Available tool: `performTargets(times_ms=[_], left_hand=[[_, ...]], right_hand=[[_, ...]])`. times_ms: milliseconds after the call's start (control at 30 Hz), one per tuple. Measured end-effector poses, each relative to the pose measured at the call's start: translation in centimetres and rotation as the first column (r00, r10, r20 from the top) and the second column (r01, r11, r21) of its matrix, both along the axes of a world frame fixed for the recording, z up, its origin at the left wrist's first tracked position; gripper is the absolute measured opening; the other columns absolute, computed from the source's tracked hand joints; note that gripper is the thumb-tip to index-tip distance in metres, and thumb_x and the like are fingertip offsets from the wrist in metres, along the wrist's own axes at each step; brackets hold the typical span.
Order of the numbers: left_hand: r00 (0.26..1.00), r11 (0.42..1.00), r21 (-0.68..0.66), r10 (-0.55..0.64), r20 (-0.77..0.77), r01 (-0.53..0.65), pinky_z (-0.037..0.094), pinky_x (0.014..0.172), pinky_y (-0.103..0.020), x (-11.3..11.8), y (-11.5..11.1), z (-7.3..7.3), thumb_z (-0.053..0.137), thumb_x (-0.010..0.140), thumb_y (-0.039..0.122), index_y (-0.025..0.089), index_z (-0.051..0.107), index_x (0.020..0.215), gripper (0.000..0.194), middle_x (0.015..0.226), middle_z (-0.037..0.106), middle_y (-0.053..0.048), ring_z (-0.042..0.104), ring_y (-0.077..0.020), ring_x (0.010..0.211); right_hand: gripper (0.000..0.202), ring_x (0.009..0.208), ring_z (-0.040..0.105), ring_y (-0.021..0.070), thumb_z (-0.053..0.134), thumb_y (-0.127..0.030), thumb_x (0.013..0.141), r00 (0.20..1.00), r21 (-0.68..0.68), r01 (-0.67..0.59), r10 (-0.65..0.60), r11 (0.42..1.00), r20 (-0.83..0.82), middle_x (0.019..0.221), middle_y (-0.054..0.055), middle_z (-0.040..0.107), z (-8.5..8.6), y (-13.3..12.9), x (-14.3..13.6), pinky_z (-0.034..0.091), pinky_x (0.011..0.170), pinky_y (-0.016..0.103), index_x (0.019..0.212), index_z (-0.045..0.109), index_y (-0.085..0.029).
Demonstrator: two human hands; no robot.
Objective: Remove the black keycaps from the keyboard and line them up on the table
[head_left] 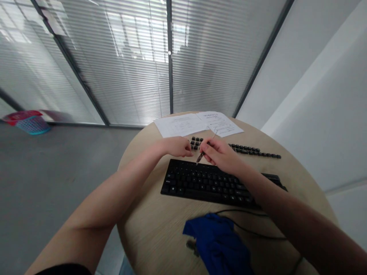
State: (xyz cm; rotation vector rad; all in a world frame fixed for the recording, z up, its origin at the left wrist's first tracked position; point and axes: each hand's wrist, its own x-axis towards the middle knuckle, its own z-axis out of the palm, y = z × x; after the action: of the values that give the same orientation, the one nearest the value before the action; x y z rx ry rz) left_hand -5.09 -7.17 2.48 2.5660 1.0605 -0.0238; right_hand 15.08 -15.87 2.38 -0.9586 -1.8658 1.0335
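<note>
A black keyboard (197, 180) lies across the round wooden table, its cable trailing toward me. My right hand (222, 153) grips a slim dark tool that looks like a keycap puller (200, 157), with thin wire at its upper end. Its lower tip sits over the keyboard's back row at the left. My left hand (178, 146) hovers just behind the keyboard's back left corner, fingers curled together; whatever they pinch, if anything, is hidden. Beside its fingertips, loose black keycaps (197, 139) are set out in short rows, partly covered by my right hand. Longer keycap rows (254, 151) continue to the right.
Two printed paper sheets (183, 124) lie at the table's far edge. A crumpled blue cloth (219, 242) rests at the near side, by a black cable (243, 227). A red and blue basket (33, 124) stands on the floor at left. Blinds-covered glass panels stand behind.
</note>
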Motion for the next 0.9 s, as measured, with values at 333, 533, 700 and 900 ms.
performTargets(times_ms=[333, 533, 700, 900], left_hand=[[0.991, 0.995, 0.087, -0.060, 0.123, 0.049, 0.030, 0.057, -0.030, 0.8, -0.1, -3.8, 0.057, 0.093, 0.044, 0.020, 0.061, 0.060, 0.041, 0.057, 0.056, 0.000, 0.047, -0.0136, 0.055], [0.959, 0.985, 0.052, -0.172, 0.228, 0.164, 0.030, 0.057, -0.030, 1.2, 0.2, -5.5, 0.057, 0.092, 0.040, 0.020, 0.058, 0.061, 0.036, 0.057, 0.054, 0.002, 0.045, -0.0121, 0.055], [0.956, 0.988, 0.028, -0.156, 0.250, 0.154, 0.029, 0.057, -0.030, 1.3, 0.3, -6.0, 0.058, 0.089, 0.036, 0.020, 0.051, 0.060, 0.034, 0.057, 0.052, 0.003, 0.045, -0.0123, 0.055], [0.956, 0.989, 0.010, -0.142, 0.257, 0.144, 0.029, 0.059, -0.032, 1.2, 0.2, -5.7, 0.058, 0.089, 0.035, 0.021, 0.051, 0.061, 0.032, 0.057, 0.052, 0.003, 0.044, -0.0133, 0.056]], right_hand=[[0.050, 0.045, 0.044, 0.0103, 0.054, -0.072, 0.092, 0.991, -0.177, 0.133, -0.137, 0.975, -0.011, 0.060, -0.005, 0.052, -7.3, -0.4, 0.7, 0.034, 0.044, 0.024, 0.085, 0.052, -0.023], [0.040, 0.050, 0.046, 0.0112, 0.055, -0.060, 0.097, 0.996, -0.136, 0.089, -0.086, 0.987, 0.026, 0.062, -0.004, 0.055, -7.4, -0.8, 0.8, 0.035, 0.048, 0.025, 0.087, 0.054, -0.022], [0.029, 0.053, 0.048, 0.0120, 0.053, -0.047, 0.100, 0.997, -0.057, 0.029, -0.025, 0.998, 0.072, 0.064, -0.003, 0.056, -7.4, -1.1, 0.9, 0.037, 0.052, 0.026, 0.085, 0.054, -0.022], [0.018, 0.057, 0.049, 0.0135, 0.056, -0.037, 0.098, 0.992, -0.002, 0.016, -0.015, 1.000, 0.126, 0.066, -0.003, 0.056, -7.2, -1.5, 0.9, 0.038, 0.054, 0.027, 0.087, 0.055, -0.022]])
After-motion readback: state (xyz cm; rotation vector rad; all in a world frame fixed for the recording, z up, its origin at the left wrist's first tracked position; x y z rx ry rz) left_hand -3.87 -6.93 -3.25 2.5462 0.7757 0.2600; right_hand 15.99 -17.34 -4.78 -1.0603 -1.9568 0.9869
